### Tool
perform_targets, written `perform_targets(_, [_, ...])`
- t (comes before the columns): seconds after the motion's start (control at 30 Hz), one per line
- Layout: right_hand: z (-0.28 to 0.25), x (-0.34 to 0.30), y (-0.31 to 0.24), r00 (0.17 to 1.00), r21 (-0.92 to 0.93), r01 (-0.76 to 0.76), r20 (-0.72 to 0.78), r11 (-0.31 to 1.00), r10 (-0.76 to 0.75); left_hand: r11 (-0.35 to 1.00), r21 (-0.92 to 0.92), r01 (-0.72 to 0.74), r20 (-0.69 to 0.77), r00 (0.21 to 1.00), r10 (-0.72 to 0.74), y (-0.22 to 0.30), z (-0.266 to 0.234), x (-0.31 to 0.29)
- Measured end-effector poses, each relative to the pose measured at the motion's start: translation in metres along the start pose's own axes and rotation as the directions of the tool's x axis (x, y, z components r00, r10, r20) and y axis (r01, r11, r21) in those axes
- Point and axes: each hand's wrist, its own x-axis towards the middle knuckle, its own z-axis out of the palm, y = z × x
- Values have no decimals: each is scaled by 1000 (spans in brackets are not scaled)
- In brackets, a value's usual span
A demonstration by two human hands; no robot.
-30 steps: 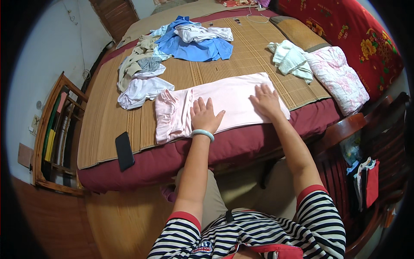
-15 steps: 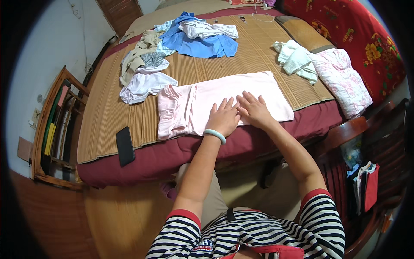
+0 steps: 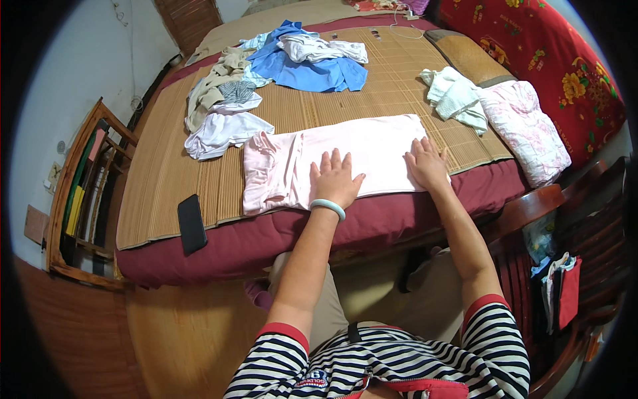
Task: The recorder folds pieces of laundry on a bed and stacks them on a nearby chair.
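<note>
A pale pink shirt (image 3: 375,143) lies folded lengthwise along the near edge of the bed, its gathered, creased end at the left and its flat end at the right. My left hand (image 3: 335,178), with a pale bangle at the wrist, rests flat on the middle of the cloth, fingers spread. Near the right end, my right hand (image 3: 427,163) presses on the shirt with its fingers stretched out. Neither hand grips anything.
A woven mat (image 3: 319,110) covers the bed above a dark red sheet (image 3: 266,241). A black phone (image 3: 192,224) lies left. Behind are a blue garment (image 3: 306,72), a white garment (image 3: 226,130) and a pale green towel (image 3: 455,96). A wooden chair (image 3: 531,206) stands right.
My right hand has slid right across the shirt, away from the left hand, toward the flat end. My left hand has shifted slightly left. The shirt's right end has moved a little.
</note>
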Motion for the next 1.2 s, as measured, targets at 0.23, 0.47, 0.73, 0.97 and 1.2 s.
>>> perform_targets(0.23, [5,10,-74,933,399,320,23,859,-359,963,52,-263,158,955,252,30,-6,-6])
perform_targets(0.47, [5,19,-143,767,410,501,198,762,-611,910,49,-411,-45,910,413,31,28,-5])
perform_targets(0.73, [34,52,-144,888,212,376,194,902,-416,915,-33,-401,72,913,403,32,-4,-15])
perform_targets(0.97, [39,70,-61,1000,108,-17,23,994,14,910,-29,-414,80,907,415,26,0,-20])
perform_targets(1.2, [27,51,-42,999,135,-8,-35,991,13,922,-155,-356,33,931,365,20,-1,-9])
